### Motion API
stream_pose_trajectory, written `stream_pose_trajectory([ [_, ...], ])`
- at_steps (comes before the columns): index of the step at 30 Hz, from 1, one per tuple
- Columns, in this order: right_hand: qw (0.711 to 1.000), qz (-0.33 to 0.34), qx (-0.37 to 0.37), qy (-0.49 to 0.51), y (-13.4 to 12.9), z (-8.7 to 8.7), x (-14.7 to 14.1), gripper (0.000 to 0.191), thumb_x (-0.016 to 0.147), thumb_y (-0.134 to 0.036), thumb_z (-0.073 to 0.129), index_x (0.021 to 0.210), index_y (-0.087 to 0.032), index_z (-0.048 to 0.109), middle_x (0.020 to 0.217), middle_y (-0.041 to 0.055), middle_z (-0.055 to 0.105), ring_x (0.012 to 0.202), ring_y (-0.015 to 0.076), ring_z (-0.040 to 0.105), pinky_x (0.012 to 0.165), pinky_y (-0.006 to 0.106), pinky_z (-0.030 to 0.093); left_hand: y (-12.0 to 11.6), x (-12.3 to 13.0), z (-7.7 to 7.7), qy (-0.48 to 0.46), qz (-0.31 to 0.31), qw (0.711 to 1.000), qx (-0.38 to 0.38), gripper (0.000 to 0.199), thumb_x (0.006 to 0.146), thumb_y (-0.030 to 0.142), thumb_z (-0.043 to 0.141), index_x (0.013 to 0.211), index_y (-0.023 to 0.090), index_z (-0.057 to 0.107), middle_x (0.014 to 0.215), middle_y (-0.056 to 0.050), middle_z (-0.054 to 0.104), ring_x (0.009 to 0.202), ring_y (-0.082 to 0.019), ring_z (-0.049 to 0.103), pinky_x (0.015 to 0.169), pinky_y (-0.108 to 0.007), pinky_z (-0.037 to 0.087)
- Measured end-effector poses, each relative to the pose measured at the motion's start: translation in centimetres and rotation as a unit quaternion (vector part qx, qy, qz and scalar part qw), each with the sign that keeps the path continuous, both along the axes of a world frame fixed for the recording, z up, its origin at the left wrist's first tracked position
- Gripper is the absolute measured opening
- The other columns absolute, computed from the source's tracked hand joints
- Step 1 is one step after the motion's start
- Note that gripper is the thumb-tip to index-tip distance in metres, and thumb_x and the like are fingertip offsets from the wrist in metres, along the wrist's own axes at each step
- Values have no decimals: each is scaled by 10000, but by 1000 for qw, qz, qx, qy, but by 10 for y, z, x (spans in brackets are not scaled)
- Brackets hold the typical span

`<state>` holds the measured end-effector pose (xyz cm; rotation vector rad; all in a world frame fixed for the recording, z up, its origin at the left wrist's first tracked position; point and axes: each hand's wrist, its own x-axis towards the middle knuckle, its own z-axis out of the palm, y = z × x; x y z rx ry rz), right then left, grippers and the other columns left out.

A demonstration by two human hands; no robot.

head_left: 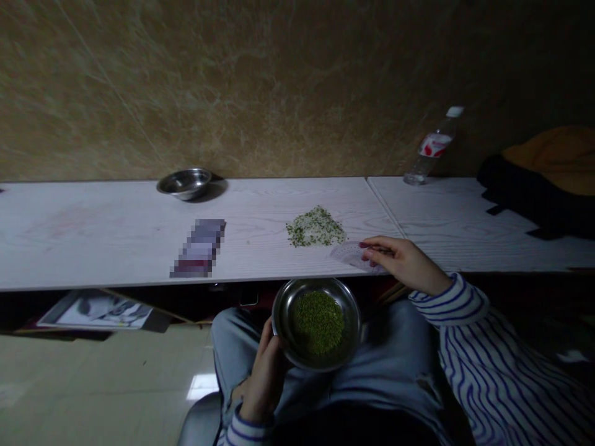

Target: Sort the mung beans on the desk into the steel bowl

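My left hand [266,373] grips the left rim of a metal bowl [277,310] just below the table's front edge. Green beans [320,323] cover the bowl's bottom. Over the table edge, my right hand [395,257] pinches a clear plastic protractor [349,253], which lies low over the tabletop. Just beyond the protractor is a loose pile of green beans mixed with white grains [315,228].
A second metal bowl [185,184] stands by the wall at the back left. Nearer lies a pixelated flat object [199,248]. A plastic bottle [430,148] stands at the back right, left of a dark and orange cloth item [553,167]. An open drawer [160,321] hangs under the white table [93,235].
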<state>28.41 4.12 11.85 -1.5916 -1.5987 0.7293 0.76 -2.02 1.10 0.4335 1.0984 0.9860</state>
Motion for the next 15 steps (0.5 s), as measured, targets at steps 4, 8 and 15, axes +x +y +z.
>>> stream_pose_trajectory([
  [4,1000,-26,1,1,-1,-2,14,374,789,-460,624,988,-151,695,801,88,746,655,185,687,622,311,562,5,3,2,2,-10,1000,7,472,692,280,633,1163,242,607,921,-33,651,808,-221,575,605,-291,452],
  [8,999,-46,6,-3,0,-1,25,404,778,-497,637,980,-152,689,791,93,745,646,189,683,602,308,547,11,6,3,-18,-2,1000,4,490,693,274,621,1181,248,620,994,-58,678,862,-249,595,642,-319,470],
  [15,998,-65,18,4,15,4,46,388,763,-438,651,1013,-144,692,800,88,746,673,189,691,641,317,553,14,18,6,19,-3,1000,0,540,719,258,609,1257,268,567,1118,-66,639,917,-234,569,635,-299,478],
])
